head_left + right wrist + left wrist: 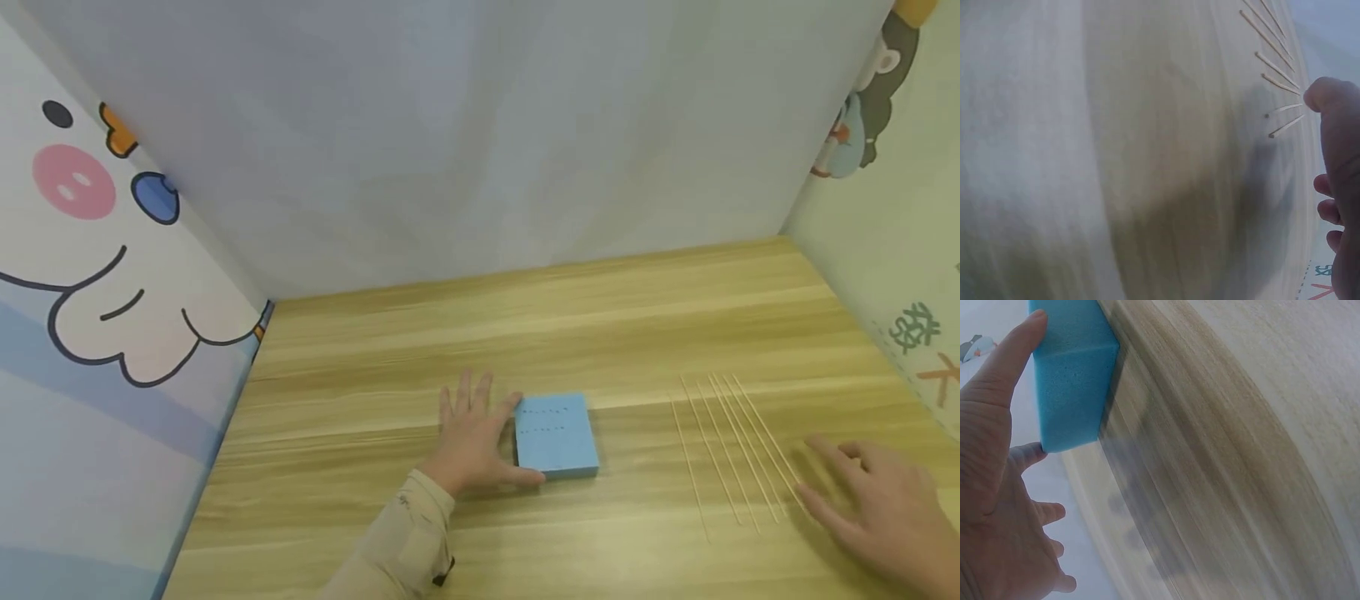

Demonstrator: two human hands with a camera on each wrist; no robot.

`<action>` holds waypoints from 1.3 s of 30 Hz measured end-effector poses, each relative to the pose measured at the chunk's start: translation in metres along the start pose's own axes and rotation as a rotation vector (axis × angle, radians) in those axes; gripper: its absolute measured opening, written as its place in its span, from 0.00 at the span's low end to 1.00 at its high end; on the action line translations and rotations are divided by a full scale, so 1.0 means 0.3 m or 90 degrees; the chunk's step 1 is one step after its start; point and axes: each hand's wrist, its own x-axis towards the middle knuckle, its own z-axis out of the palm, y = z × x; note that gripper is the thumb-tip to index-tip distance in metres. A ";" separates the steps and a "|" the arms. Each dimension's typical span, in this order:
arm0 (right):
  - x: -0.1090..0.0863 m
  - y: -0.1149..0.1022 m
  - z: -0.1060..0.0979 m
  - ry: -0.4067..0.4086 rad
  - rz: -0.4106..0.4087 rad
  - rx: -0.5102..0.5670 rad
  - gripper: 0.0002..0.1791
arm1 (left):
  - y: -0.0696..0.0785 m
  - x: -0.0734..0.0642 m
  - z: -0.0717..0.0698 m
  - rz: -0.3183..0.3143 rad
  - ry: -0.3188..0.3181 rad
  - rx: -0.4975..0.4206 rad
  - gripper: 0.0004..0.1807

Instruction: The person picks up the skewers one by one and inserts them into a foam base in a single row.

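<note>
A light-blue foam block [557,446] with two rows of small dark holes in its top lies flat on the wooden table. My left hand [472,442] spans its left side, thumb at the near edge and forefinger at the far left corner. The other left fingers spread out over the table. In the left wrist view the thumb and forefinger touch opposite ends of the foam block [1075,394]. Several thin wooden sticks [726,454] lie fanned out to the right. My right hand [885,508] hovers beside them, thumb close to the rightmost stick, fingers loosely bent and holding nothing.
The wood-grain table [360,358] meets a pale back wall [487,150]. A cartoon-printed panel [90,250] stands at the left and a greenish printed panel [900,225] at the right.
</note>
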 end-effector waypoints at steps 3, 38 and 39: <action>-0.006 -0.006 0.009 -0.021 0.004 -0.014 0.31 | -0.001 -0.001 -0.003 -0.004 -0.003 0.000 0.66; -0.022 0.022 -0.020 0.033 -0.084 -0.039 0.47 | 0.014 0.000 -0.006 -0.005 -0.010 -0.010 0.66; -0.018 0.023 -0.021 0.037 -0.089 -0.035 0.47 | 0.014 0.001 -0.005 -0.004 -0.009 -0.011 0.66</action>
